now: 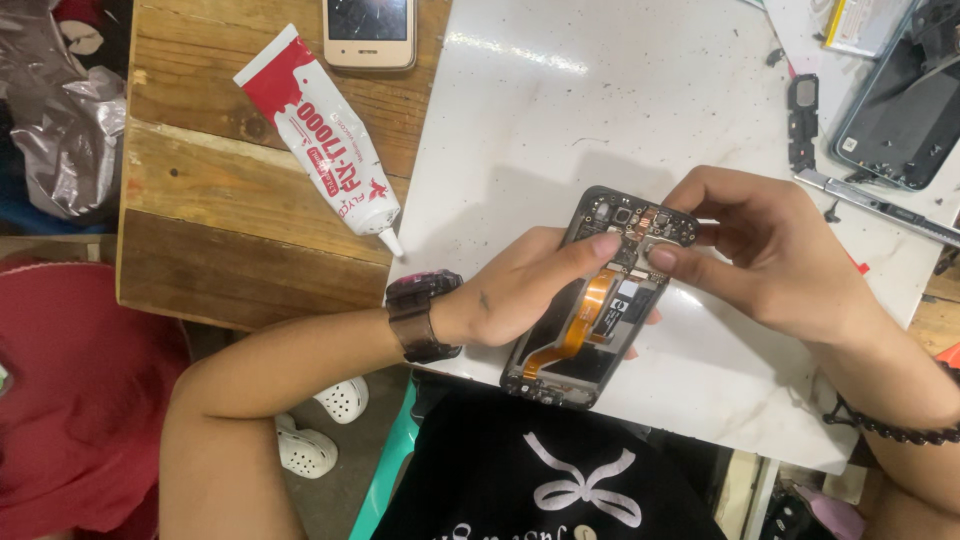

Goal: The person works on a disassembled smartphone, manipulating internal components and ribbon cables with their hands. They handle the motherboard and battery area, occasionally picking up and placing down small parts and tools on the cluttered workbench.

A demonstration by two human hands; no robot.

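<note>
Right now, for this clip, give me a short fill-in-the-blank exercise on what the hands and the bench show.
1. Both hands, left hand and right hand, hold an opened ____ with its back cover off.
2. The flex ribbon running along its inside is ____ in colour.
3. The red and white glue tube lies on the ____ table, apart from both hands.
4. The wristwatch is on the ____ wrist.

Missing words: phone; orange; wooden; left
</note>
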